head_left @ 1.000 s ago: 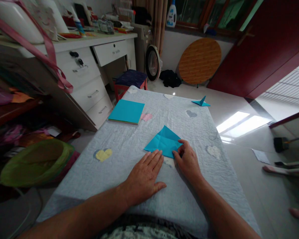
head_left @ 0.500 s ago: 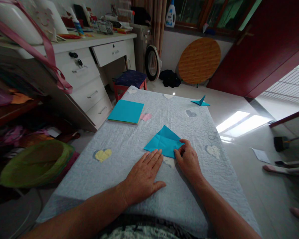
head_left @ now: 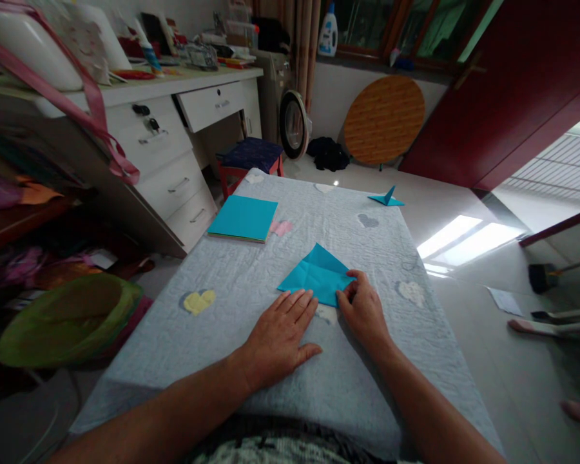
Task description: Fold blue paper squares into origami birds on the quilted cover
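Right fingers [head_left: 359, 277] shifted slightly; blue paper [head_left: 314, 272] lies crosswise, apex forward.

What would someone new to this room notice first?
Probably the bright blue creased paper in the middle of the pale cloth, with the left hand flat at its near edge and the right hand pinching its right corner. The same blue shows in the square stack at the far left and the small folded piece at the far right corner. Beyond, a round wooden board stands by the wall.
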`<state>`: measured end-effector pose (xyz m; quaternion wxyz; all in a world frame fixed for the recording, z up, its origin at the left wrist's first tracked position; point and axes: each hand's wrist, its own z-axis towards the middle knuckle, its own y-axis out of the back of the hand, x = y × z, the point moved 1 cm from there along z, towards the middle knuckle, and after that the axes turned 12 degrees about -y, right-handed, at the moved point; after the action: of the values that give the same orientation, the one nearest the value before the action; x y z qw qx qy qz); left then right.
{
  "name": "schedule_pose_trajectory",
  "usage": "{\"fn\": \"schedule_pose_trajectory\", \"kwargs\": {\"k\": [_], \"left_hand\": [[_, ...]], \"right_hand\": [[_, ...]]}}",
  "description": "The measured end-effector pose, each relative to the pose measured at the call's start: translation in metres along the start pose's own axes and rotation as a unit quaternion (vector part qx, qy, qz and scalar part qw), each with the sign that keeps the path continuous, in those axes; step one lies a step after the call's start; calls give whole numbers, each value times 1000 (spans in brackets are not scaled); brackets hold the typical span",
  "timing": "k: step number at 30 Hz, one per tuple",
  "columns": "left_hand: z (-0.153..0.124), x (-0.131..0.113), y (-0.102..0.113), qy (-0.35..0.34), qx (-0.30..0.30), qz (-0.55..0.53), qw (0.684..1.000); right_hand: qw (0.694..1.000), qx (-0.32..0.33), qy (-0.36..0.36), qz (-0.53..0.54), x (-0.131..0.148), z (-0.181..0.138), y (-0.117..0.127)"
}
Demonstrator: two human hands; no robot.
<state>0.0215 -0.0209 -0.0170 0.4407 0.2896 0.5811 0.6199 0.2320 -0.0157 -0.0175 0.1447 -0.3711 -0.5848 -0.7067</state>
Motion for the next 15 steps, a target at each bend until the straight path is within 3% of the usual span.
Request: {"fn": "schedule_pose_trajectory", "kwargs": {"k": [15], "left_hand": [[2, 1, -1, -1, 0, -4, 1000]], "right_hand": [[1000, -7, 8, -20, -2, 0, -2]]}}
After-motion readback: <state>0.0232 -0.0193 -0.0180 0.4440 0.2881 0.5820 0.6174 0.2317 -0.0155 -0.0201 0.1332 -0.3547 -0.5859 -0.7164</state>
